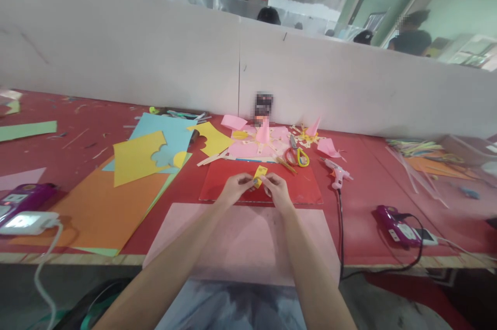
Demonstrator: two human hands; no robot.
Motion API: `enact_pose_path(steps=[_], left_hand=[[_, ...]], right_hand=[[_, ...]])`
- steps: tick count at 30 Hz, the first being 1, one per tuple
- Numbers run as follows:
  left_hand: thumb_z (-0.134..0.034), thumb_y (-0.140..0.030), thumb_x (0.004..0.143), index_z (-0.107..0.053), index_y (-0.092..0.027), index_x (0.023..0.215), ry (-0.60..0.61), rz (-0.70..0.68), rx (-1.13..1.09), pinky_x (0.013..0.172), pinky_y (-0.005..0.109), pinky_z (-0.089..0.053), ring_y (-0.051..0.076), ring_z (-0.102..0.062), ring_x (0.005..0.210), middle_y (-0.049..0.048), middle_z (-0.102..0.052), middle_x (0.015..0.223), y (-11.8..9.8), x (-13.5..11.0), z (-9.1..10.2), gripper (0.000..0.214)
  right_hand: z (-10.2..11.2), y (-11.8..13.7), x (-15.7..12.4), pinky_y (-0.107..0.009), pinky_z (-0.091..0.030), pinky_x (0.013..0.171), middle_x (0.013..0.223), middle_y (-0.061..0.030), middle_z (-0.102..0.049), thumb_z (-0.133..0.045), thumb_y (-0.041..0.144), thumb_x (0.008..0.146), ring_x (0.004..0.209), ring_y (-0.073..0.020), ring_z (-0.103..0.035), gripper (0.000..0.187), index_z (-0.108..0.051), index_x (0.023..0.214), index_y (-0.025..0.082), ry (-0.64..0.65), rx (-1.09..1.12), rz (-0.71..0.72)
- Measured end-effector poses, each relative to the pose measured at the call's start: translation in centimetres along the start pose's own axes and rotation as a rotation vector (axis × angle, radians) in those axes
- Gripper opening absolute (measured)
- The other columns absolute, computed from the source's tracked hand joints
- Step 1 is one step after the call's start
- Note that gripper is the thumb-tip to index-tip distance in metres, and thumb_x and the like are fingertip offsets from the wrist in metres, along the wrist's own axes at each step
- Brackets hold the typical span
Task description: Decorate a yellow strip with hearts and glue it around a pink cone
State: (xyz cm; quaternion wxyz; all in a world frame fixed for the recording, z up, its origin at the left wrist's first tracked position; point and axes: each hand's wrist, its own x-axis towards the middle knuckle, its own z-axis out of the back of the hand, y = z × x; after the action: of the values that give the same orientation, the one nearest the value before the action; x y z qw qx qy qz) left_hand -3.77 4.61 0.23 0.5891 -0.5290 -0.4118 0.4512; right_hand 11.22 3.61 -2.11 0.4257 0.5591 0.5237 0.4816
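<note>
Between my fingertips is a small yellow piece of paper (pixel 260 173), with a small dark spot near its lower left. My left hand (pixel 236 188) pinches its left side, and my right hand (pixel 276 190) grips the right side. Both are held over a red board (pixel 221 180), with a pink sheet (pixel 240 237) nearer to me. Just beyond the hands lie scissors (pixel 302 158) with red and yellow handles. Farther back, a pink paper cone (pixel 263 133) stands on pink paper, and another pink cone (pixel 313 128) sits on a yellow cut-out.
A pink glue gun (pixel 337 174) with a black cable lies to the right, near a purple power strip (pixel 399 226). Orange card (pixel 135 200), yellow paper (pixel 135 156) and blue paper (pixel 171 130) overlap at left. A white partition (pixel 155 50) closes the table's back.
</note>
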Motion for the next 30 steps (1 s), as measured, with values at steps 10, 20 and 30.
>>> enact_pose_path(steps=[10,20,30], left_hand=[[-0.061,-0.045,0.065,-0.059,-0.018,0.067,-0.051,0.006,0.056,0.058,0.025,-0.046,0.012,-0.056,0.055,-0.0023,-0.062,0.059,-0.02,-0.02,0.02,0.027],[-0.060,-0.043,0.067,-0.057,-0.018,0.064,-0.074,0.011,0.107,0.055,0.023,-0.044,0.011,-0.055,0.052,-0.0039,-0.059,0.056,-0.18,-0.13,0.05,0.025],[-0.058,-0.045,0.068,-0.059,-0.019,0.065,-0.071,-0.020,0.160,0.057,0.023,-0.045,0.012,-0.056,0.055,-0.0022,-0.062,0.061,-0.05,-0.11,0.09,0.026]], right_hand=[[-0.17,0.58,-0.26,-0.019,-0.021,0.035,0.039,0.0079,-0.039,-0.053,0.049,0.076,0.033,-0.0037,-0.030,0.035,-0.053,0.063,0.016,0.014,-0.044,-0.002],[-0.22,0.40,-0.24,-0.019,-0.023,0.034,0.039,0.0081,-0.040,-0.053,0.050,0.075,0.032,-0.0043,-0.030,0.033,-0.055,0.072,0.017,-0.004,-0.041,-0.012],[-0.21,0.44,-0.30,-0.019,-0.024,0.036,0.038,0.0091,-0.039,-0.059,0.042,0.073,0.033,-0.0043,-0.031,0.025,-0.056,0.071,0.017,0.014,-0.100,0.001]])
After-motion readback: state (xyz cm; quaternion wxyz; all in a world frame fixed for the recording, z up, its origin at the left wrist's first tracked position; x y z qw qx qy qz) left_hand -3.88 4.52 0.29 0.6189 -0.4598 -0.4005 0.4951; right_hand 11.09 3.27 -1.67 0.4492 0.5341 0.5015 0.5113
